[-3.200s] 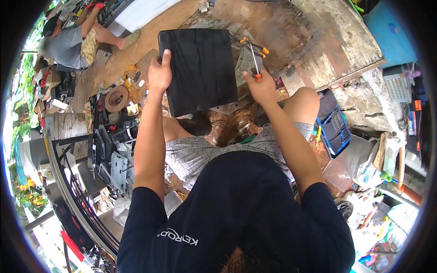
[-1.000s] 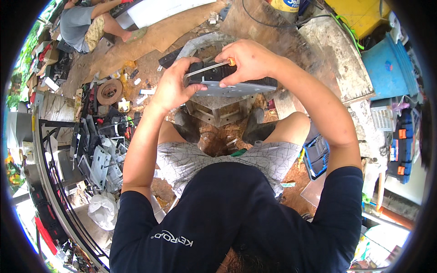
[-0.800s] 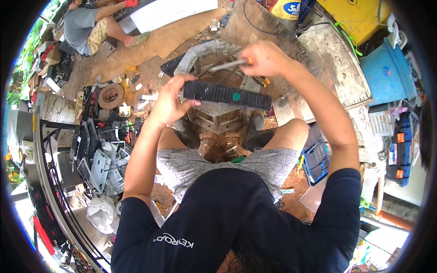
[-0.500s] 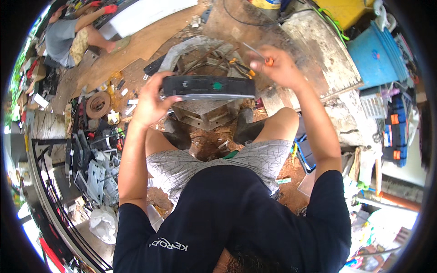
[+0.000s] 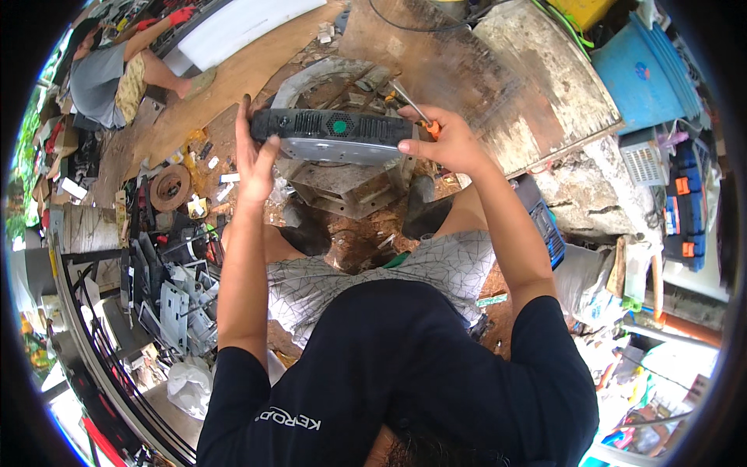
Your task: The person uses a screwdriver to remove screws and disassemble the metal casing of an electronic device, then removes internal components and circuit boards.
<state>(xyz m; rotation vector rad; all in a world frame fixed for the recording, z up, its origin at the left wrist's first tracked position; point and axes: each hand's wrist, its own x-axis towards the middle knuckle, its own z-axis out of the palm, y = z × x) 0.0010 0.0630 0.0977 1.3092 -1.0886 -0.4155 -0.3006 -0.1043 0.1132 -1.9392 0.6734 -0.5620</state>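
A flat electronic box (image 5: 334, 149), black with vents and a green round sticker along its edge and silver below, is held up over a heavy grey metal stand (image 5: 346, 192). My left hand (image 5: 258, 167) grips its left end, thumb on the near side and fingers behind. In my right hand (image 5: 453, 146) is a screwdriver (image 5: 410, 100) with an orange handle, its shaft pointing up and left. That hand's thumb touches the box's right end; its other fingers are partly hidden. Behind the box, an orange-handled tool (image 5: 390, 97) shows in part on the stand.
A crouching person (image 5: 117, 74) in red gloves works at far left beside a white panel (image 5: 241, 33). Metal scrap (image 5: 183, 311) is piled on my left. To the right are a worn board (image 5: 545, 86), a blue bucket (image 5: 642, 86) and a blue toolbox (image 5: 685, 218).
The box has shifted left and up, and has tilted slightly. My right hand has come down and left with the screwdriver, its thumb now against the box's right end.
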